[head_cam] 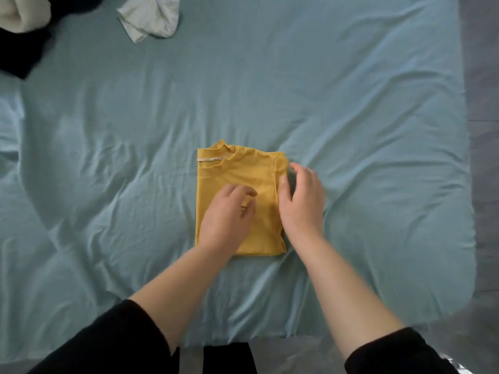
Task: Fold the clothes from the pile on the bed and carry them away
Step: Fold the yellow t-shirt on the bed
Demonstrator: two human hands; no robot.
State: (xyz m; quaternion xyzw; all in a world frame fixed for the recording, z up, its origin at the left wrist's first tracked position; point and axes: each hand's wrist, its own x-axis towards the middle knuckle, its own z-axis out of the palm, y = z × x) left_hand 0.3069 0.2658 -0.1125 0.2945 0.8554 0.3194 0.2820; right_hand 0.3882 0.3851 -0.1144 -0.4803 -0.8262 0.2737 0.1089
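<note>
Folded yellow shirt [235, 171] sits near the bed's [351, 103] near edge. Left hand [229, 214] rests on it with relaxed fingers; right hand [302, 201] cups its right edge loosely, gripping nothing (wide bare sheet all round).

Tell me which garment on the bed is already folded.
The yellow top, a neat rectangle at centre; the white garment and dark clothes lie crumpled far left.

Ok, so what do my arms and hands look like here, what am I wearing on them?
Both arms are in black sleeves, the left sleeve and the right sleeve, which stop well short of the wrists and leave the forearms bare. The left hand has a thin ring on one finger. The right hand shows no ring or glove that I can see.
</note>
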